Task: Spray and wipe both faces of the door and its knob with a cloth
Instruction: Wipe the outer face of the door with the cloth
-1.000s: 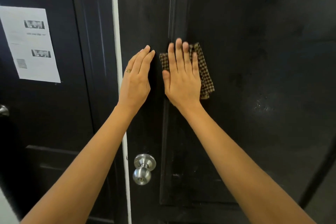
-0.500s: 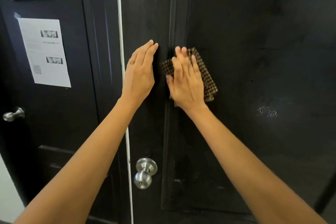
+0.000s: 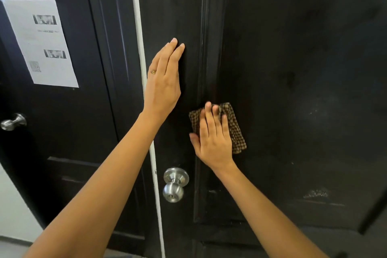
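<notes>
At frame centre, right hand (image 3: pixel 215 140) pressed flat, fingers straight, on folded brown checked cloth (image 3: pixel 235 130) against black door (image 3: pixel 293 69) above steel knob (image 3: pixel 173 187); left hand (image 3: pixel 164 81) flat, released, on the door.

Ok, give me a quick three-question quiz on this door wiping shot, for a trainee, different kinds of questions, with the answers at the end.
1. True or false: the right hand presses the checked cloth flat against the door.
2. Where is the knob relative to the cloth? A) above it B) below it, to the left C) level with it, to the right
3. Fill in: the left hand lies flat on the door and holds ____.
Key: 1 true; 2 B; 3 nothing.
</notes>
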